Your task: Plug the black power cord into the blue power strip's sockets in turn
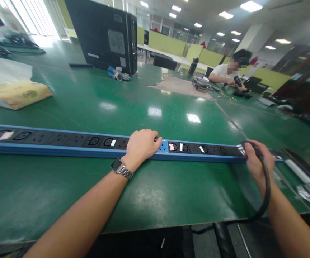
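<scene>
A long blue and black power strip [71, 143] with several sockets and small white stickers lies across the green table. My left hand [142, 145], with a metal watch on its wrist, is wrapped over the strip's middle, beside a blue socket. Near the strip's right part, my right hand [259, 157] is closed on a black plug with bright metal prongs, which point left over the strip's face. Its thick black cable [266, 186] loops down past the table's front edge. Whether the prongs touch a socket cannot be made out.
A tissue pack [23, 95] lies at the left. Behind the strip stand a black computer case [112, 39] and blue-grey gloves [118, 73]. A person [225, 73] works at the far right. Long parts [303, 172] lie at the right edge.
</scene>
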{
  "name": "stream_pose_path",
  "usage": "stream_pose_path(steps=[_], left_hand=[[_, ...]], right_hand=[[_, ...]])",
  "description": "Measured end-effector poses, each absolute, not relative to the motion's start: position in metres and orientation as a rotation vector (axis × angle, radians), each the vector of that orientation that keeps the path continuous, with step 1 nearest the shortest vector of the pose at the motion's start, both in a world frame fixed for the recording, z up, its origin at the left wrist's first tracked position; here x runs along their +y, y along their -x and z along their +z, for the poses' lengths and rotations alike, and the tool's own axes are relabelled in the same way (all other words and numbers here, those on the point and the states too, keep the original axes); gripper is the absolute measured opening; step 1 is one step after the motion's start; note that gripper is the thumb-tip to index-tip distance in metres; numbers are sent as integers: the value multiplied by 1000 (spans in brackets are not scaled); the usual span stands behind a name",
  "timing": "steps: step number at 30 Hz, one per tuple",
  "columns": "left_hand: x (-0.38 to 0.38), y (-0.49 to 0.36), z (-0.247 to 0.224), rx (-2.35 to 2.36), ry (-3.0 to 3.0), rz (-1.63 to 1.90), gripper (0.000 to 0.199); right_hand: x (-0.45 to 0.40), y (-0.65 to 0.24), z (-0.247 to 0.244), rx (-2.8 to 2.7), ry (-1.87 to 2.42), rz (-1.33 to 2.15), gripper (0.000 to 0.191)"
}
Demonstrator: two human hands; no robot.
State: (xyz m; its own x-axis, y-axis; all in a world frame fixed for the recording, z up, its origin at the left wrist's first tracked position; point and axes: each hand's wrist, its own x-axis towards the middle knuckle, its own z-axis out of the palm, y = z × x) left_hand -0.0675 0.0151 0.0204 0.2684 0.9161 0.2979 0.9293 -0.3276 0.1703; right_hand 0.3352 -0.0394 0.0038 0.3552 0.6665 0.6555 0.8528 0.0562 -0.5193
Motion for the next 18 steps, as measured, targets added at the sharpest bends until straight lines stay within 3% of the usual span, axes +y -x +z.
stream_pose_path(steps=[18], left_hand=[[15, 67, 23, -1803, 2471, -521, 36]], right_hand=[[-37, -347, -9, -1762, 1731, -237, 39]])
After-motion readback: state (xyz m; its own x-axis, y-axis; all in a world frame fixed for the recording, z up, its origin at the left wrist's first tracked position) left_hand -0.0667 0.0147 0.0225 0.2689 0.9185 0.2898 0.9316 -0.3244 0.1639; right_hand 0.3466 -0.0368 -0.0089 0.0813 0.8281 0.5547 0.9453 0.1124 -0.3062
